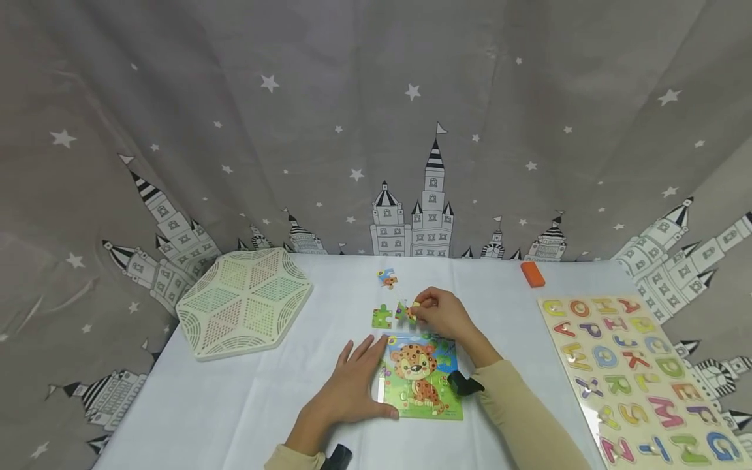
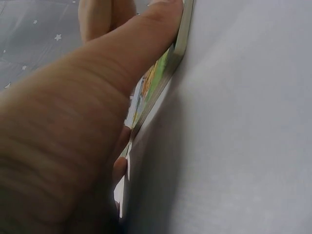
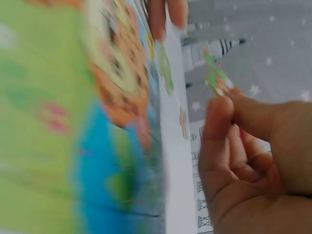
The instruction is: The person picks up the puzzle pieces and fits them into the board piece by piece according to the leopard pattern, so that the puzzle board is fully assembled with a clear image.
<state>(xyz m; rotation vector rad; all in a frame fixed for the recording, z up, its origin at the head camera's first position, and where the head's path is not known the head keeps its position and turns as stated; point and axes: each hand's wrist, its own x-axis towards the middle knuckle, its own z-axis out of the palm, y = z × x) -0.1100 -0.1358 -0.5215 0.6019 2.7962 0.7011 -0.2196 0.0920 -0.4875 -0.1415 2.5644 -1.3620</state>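
A leopard jigsaw puzzle (image 1: 418, 385) lies in its frame on the table, with a bare strip along its left side. My left hand (image 1: 354, 385) spreads over the puzzle's left edge, thumb at the lower left corner and fingers by the upper left. Above the board my right hand (image 1: 440, 313) pinches a green and orange puzzle piece (image 3: 218, 78) between thumb and forefinger. Just left of that piece lies a green puzzle piece (image 1: 382, 317). Farther back is a blue and orange puzzle piece (image 1: 388, 278).
On the left stands a hexagonal patterned board (image 1: 243, 303). An alphabet puzzle board (image 1: 640, 378) covers the right side of the table. Near the back edge sits an orange block (image 1: 532, 274). A grey curtain (image 1: 329, 98) with castles and stars hangs behind.
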